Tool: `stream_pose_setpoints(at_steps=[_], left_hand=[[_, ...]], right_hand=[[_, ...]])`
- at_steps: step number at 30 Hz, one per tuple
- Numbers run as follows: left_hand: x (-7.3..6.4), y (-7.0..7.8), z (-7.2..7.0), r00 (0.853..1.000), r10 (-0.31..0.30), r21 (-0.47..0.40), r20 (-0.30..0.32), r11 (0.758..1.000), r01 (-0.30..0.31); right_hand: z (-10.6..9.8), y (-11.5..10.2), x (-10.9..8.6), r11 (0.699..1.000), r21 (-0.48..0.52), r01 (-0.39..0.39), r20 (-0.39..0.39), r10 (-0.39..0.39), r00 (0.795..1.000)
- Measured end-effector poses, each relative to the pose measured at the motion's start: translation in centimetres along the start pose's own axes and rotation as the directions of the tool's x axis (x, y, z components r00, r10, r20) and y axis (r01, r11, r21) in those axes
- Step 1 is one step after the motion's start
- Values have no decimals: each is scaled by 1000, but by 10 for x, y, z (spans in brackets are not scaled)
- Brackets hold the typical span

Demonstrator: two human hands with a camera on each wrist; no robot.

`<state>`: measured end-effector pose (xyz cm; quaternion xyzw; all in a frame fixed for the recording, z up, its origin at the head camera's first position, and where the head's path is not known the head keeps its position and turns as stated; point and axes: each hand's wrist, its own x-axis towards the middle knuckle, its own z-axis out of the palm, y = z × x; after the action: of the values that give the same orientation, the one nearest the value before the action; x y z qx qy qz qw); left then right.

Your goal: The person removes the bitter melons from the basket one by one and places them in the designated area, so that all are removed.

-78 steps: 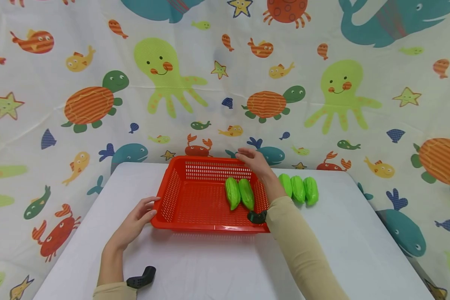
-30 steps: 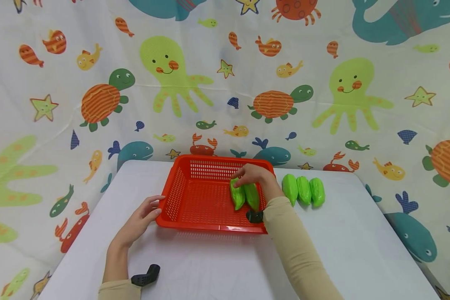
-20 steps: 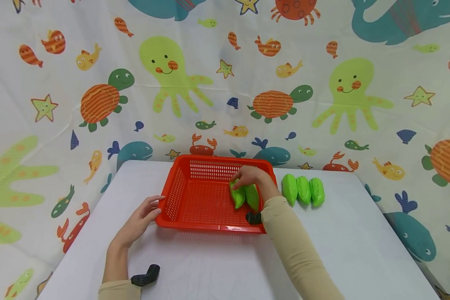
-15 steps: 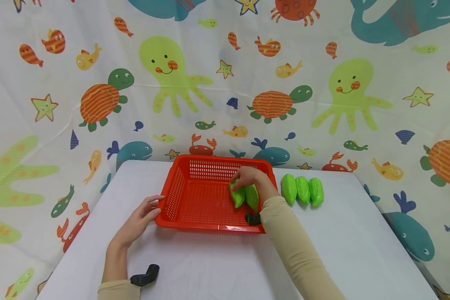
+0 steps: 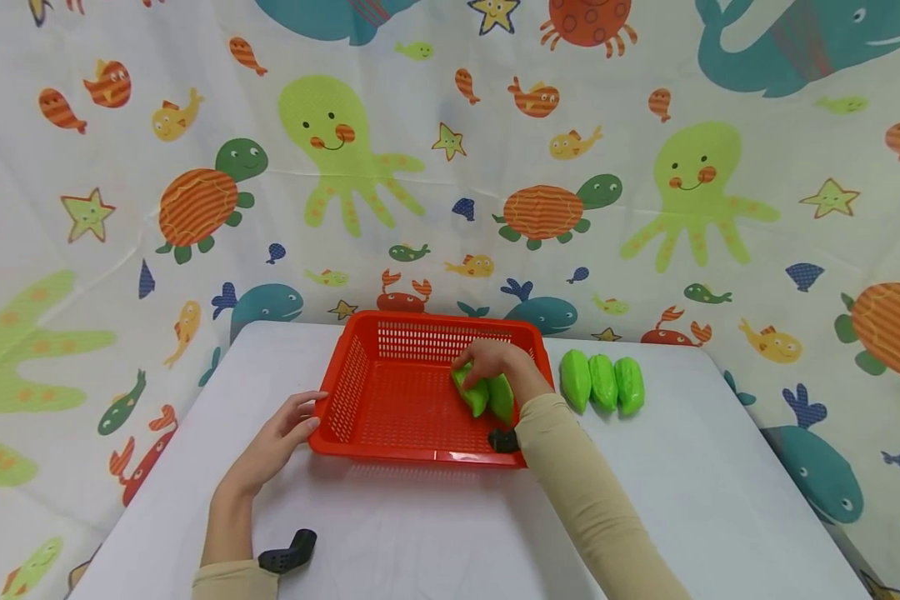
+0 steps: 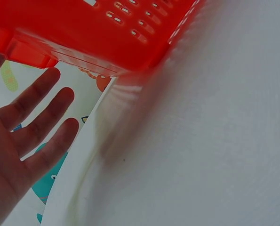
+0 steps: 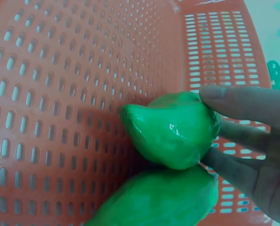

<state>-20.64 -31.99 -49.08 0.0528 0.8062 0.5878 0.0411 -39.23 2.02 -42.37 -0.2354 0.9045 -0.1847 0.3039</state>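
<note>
My right hand (image 5: 495,360) reaches into the red plastic basket (image 5: 429,456) and pinches the left one of two glossy, lumpy green fruits like bitter melons. Between thumb and fingers, the blunt end of this green fruit (image 7: 175,129) is gripped, and its pointed tip faces away from the palm. The second green fruit (image 7: 154,200) lies right beside it and is partly covered by the hand in the head view. At the basket's left side, my left hand (image 5: 285,429) touches the rim with relaxed fingers. Its wrist view shows several fingers (image 6: 50,113) spread, holding nothing.
Three more green fruits (image 5: 603,382) lie in a row on the white table (image 5: 705,467), right of the basket. A cloth printed with sea animals (image 5: 450,208) hangs behind the table. Black wrist devices (image 5: 288,552) sit on both arms.
My right hand has moved from the basket's back rim down to the left fruit and taken hold of it. That fruit is now shifted slightly left and tilted. The left hand stays at the rim.
</note>
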Motion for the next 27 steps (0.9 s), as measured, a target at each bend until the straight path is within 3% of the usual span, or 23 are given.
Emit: stream_pose_setpoints(at_steps=[5,18,27], left_hand=[[0,-1,0,1000,-1,2,-1,1000,1],[0,-1,2,1000,-3,14,-15,1000,3],[-1,0,3,1000,-2,10,-13,1000,2]], right_hand=[[2,0,1,998,53,14,0,-14,1000],[7,0,10,991,48,122,17,-123,992],[10,-1,10,991,72,111,5,-112,994]])
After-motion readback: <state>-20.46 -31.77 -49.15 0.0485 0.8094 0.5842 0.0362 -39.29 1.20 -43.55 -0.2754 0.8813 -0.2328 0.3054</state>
